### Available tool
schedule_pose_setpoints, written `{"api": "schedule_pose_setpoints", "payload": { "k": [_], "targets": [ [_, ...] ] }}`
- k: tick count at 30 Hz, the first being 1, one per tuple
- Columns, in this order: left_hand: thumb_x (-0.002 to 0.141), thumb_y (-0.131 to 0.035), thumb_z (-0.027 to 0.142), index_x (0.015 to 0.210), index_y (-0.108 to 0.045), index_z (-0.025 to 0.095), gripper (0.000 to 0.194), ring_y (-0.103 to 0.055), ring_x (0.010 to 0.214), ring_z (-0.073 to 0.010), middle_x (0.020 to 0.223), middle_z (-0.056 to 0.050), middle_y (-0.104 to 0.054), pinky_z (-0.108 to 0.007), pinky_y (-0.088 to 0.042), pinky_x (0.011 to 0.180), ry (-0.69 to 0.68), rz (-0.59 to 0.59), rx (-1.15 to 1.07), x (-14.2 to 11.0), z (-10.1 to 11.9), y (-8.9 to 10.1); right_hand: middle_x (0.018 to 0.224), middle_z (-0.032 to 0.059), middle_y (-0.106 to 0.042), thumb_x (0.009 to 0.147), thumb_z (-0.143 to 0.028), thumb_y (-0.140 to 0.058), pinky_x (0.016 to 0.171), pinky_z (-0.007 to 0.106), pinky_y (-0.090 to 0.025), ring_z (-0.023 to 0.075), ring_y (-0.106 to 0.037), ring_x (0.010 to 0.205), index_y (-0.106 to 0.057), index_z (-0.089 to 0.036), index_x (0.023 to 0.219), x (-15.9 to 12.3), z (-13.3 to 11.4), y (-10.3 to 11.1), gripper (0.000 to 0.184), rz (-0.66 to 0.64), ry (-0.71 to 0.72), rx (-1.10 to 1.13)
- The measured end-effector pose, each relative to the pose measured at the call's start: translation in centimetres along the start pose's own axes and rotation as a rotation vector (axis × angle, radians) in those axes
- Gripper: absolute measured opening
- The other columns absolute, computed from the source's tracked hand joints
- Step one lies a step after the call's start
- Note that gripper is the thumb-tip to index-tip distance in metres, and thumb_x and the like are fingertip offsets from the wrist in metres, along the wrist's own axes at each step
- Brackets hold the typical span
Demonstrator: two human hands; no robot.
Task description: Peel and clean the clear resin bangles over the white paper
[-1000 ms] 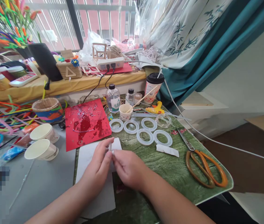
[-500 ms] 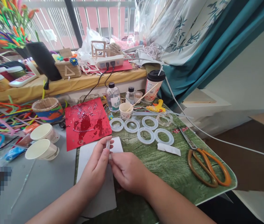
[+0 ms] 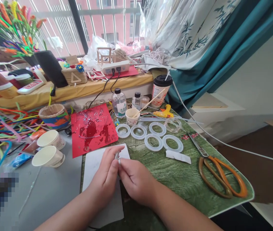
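My left hand and my right hand meet over a white sheet on the green mat. Both pinch a small clear stick-like piece between their fingertips; I cannot make out what it is. Beyond the hands lie several clear silicone rings in two rows. A red sheet smeared with clear glue lies to the left of the rings.
Orange-handled scissors lie at the right of the mat. A yellow glue gun, a small cup with a stick, bottles and a lidded cup stand behind. Paper cups and pipe cleaners are at left.
The view shifted slightly, and both hands stay together over the white sheet. The small clear piece between the fingertips has been turned a little.
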State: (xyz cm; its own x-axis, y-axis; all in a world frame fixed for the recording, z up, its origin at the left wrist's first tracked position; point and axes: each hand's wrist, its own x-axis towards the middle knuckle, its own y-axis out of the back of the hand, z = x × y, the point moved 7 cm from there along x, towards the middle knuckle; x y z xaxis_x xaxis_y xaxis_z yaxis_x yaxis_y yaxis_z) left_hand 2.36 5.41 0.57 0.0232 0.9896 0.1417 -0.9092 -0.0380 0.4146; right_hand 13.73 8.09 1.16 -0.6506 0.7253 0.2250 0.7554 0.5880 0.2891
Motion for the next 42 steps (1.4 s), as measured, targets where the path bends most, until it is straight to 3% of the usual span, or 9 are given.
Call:
{"api": "schedule_pose_setpoints", "payload": {
  "k": [2,7,13,19,25,30,35,39,42],
  "targets": [
    [0.112,-0.034,0.051,0.143,-0.056,0.029,0.044,-0.053,0.137,-0.0298,0.145,-0.012,-0.058,-0.051,-0.04,0.12,0.04,0.037,-0.061,-0.2,-0.3,0.0,0.074,-0.001,-0.056,0.104,-0.024,-0.047,0.062,0.028,-0.034,0.0143,-0.047,0.063,-0.045,-0.022,0.079,0.0,-0.4,-0.2,0.025,-0.063,0.039,-0.04],
    [0.111,-0.042,0.052,0.141,-0.054,0.029,0.04,-0.056,0.133,-0.0292,0.139,-0.01,-0.06,-0.048,-0.044,0.116,0.061,-0.003,-0.14,-0.5,-0.5,-0.4,0.071,-0.0012,-0.054,0.108,-0.027,-0.039,0.06,0.028,-0.034,0.0147,-0.047,0.063,-0.044,-0.023,0.078,0.0,0.3,0.8,0.03,0.047,-0.039,-0.043],
    [0.11,-0.052,0.042,0.142,-0.058,0.038,0.033,-0.059,0.127,-0.0248,0.136,-0.005,-0.06,-0.039,-0.046,0.113,-0.142,-0.051,-0.207,-0.8,1.2,0.1,0.067,-0.0019,-0.051,0.1,-0.022,-0.046,0.059,0.031,-0.03,0.0162,-0.042,0.06,-0.038,-0.025,0.076,-0.9,-1.8,1.0,0.025,-0.038,0.23,-0.271],
    [0.109,-0.054,0.046,0.136,-0.065,0.036,0.031,-0.066,0.124,-0.0252,0.136,-0.005,-0.065,-0.04,-0.052,0.11,0.05,-0.007,-0.353,-0.7,-0.2,0.3,0.076,0.0055,-0.067,0.099,-0.019,-0.045,0.062,0.035,-0.035,0.0201,-0.053,0.065,-0.053,-0.022,0.085,-1.2,-2.9,-0.2,0.017,-0.111,0.411,-0.509],
    [0.101,-0.061,0.059,0.134,-0.069,0.028,0.045,-0.065,0.124,-0.0305,0.136,-0.011,-0.068,-0.045,-0.053,0.108,0.035,0.047,-0.218,-0.1,-0.3,0.7,0.072,0.0012,-0.062,0.107,-0.022,-0.039,0.06,0.029,-0.039,0.0167,-0.054,0.062,-0.051,-0.023,0.083,-0.4,-0.9,1.1,0.027,0.077,0.111,-0.311],
    [0.107,-0.046,0.062,0.135,-0.067,0.026,0.05,-0.071,0.106,-0.027,0.124,-0.01,-0.074,-0.043,-0.058,0.097,0.154,0.067,-0.242,0.0,-1.2,0.5,0.08,0.0062,-0.069,0.098,-0.018,-0.05,0.066,0.032,-0.042,0.0213,-0.058,0.071,-0.057,-0.022,0.089,-0.7,-1.9,-0.7,0.011,-0.125,0.313,-0.475],
    [0.103,-0.049,0.068,0.13,-0.071,0.024,0.056,-0.068,0.118,-0.0307,0.127,-0.012,-0.075,-0.047,-0.05,0.109,0.141,0.056,-0.181,0.2,-0.8,0.4,0.074,0.0022,-0.062,0.104,-0.02,-0.042,0.062,0.029,-0.038,0.018,-0.054,0.063,-0.05,-0.023,0.083,-0.3,-0.8,0.6,0.023,0.033,0.125,-0.384],
    [0.104,-0.043,0.069,0.127,-0.071,0.023,0.059,-0.072,0.105,-0.029,0.117,-0.011,-0.077,-0.045,-0.056,0.099,0.216,0.061,-0.26,0.2,-1.1,0.3,0.077,0.0038,-0.064,0.096,-0.019,-0.049,0.064,0.031,-0.036,0.0198,-0.054,0.067,-0.049,-0.024,0.082,-0.5,-1.8,-0.7,0.014,-0.093,0.265,-0.416],
    [0.105,-0.042,0.068,0.126,-0.072,0.023,0.058,-0.07,0.112,-0.0298,0.121,-0.011,-0.076,-0.045,-0.054,0.102,0.167,0.074,-0.232,0.1,-0.6,0.6,0.073,0.0014,-0.061,0.102,-0.023,-0.044,0.061,0.03,-0.035,0.0176,-0.053,0.064,-0.047,-0.024,0.079,-0.2,-1.1,0.0,0.023,-0.004,0.112,-0.282]
  ]
}}
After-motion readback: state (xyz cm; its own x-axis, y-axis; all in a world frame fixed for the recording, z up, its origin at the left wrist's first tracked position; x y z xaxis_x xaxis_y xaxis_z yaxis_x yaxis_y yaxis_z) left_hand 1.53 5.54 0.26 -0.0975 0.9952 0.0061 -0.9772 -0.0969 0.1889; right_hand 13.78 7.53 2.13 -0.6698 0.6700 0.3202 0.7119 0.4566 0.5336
